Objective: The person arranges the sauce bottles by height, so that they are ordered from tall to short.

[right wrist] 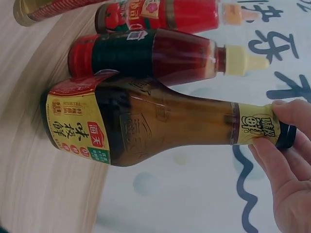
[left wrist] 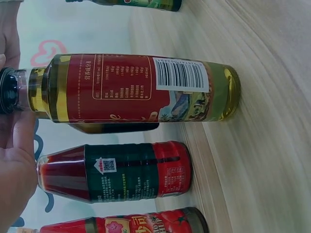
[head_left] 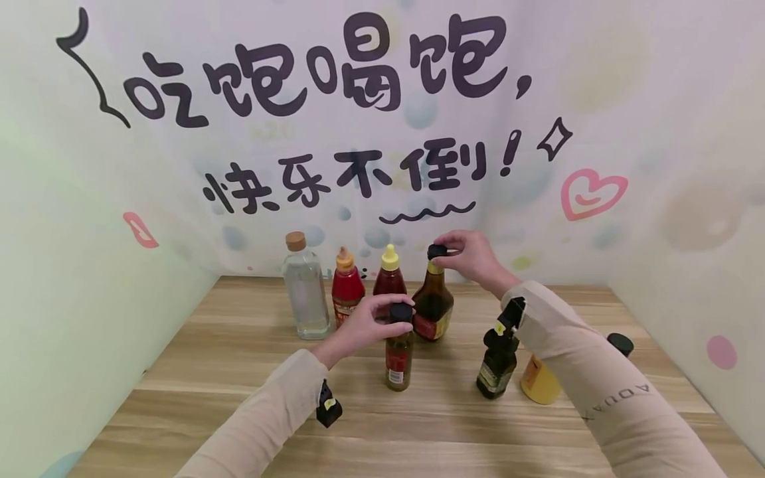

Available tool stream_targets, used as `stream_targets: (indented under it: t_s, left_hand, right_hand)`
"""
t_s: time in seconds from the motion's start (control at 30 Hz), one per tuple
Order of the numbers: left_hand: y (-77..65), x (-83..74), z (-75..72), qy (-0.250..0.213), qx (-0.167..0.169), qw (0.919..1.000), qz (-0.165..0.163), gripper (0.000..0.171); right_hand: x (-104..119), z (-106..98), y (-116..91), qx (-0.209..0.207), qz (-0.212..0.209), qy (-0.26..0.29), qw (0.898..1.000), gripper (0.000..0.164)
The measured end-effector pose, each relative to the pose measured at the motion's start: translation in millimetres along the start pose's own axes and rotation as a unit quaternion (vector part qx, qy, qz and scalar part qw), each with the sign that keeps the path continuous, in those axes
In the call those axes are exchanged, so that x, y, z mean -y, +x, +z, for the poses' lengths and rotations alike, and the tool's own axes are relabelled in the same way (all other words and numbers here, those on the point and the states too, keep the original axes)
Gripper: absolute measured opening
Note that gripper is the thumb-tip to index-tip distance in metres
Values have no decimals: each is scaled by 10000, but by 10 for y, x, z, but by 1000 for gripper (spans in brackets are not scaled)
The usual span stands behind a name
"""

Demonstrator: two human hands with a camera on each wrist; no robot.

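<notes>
Pinching one red-labelled bottle narrowly by its cap with the left hand; gripping one brown bottle, behind it, by its capped neck with the right hand. Counting on the wooden table: leftward, one clear bottle, two squeeze bottles; rightward, one dark green bottle, one yellow container.

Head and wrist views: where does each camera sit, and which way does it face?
Head: worn on the head, facing forward and down over the table; left hand, right hand and sleeves show.
Left wrist: worn there, facing the slim red-label bottle; left hand at left edge.
Right wrist: worn there, facing the brown bottle; right hand at right edge.
Shared: the green-label sauce bottle shows in both wrist views.
</notes>
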State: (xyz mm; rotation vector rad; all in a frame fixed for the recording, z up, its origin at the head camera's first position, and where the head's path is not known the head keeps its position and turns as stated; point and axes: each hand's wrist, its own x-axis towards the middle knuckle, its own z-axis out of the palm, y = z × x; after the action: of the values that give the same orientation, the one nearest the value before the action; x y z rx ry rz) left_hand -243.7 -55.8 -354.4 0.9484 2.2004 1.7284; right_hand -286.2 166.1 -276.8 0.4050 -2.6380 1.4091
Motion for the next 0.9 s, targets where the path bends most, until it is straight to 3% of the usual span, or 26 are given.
stream_targets:
  t_s: [0.2,0.47,0.9]
  left_hand:
    - [-1,6,-2,8,5,10000,6,34]
    - [-96,-320,35,38,26,9999,-105,31]
    - [-98,-314,28,89,40,9999,-142,31]
  right_hand:
    - [-44,95,84,-181,226,-7,9996,33]
    - [-108,168,129,-295,509,-261,9979,43]
    - [-157,189,128,-369,563,-155,9976,39]
